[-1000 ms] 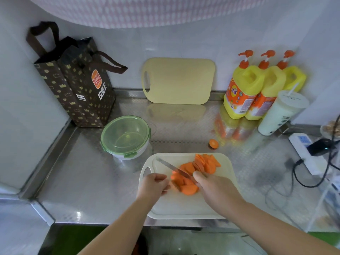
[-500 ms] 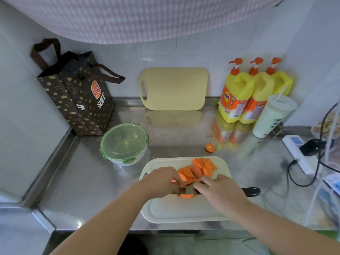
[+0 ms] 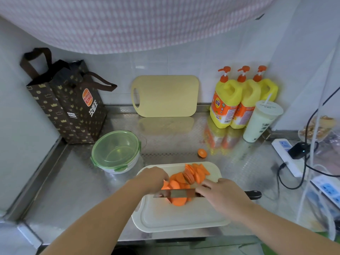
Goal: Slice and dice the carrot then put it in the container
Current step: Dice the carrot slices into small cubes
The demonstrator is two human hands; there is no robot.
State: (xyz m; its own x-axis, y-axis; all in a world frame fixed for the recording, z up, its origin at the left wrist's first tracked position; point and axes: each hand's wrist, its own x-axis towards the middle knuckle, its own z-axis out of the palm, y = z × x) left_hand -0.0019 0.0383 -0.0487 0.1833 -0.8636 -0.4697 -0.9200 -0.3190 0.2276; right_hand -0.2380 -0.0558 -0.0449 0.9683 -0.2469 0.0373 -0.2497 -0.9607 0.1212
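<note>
- A steel counter [image 3: 77, 184] fills the middle of the frame, with white tiled wall [image 3: 184, 59] behind it and a pink checked cloth [image 3: 138, 21] hanging across the top.
- At lower centre lies a white cutting board [image 3: 184, 218] with a heap of carrot slices [image 3: 185, 178] on its far half.
- A knife [image 3: 176, 193] lies crosswise over the nearest slices, its black handle pointing right.
- The left hand [image 3: 152, 178] is bent over the slices at the heap's left edge, fingertips hidden; I cannot tell whether it holds any.
- The right hand [image 3: 222, 196] lies over the knife where blade meets handle; I cannot tell whether it grips.
- The container [image 3: 116, 151], green lid on, stands just left of the board's far corner.
- One stray carrot piece [image 3: 202, 153] sits on the counter beyond the board.
- Brown paper bag [image 3: 68, 102] at upper left; a yellow board [image 3: 165, 96] leans on the wall at centre.
- Three yellow pump bottles [image 3: 239, 100] and a white cup [image 3: 261, 122] stand at upper right; a power strip [image 3: 287, 157] lies at the right edge.
</note>
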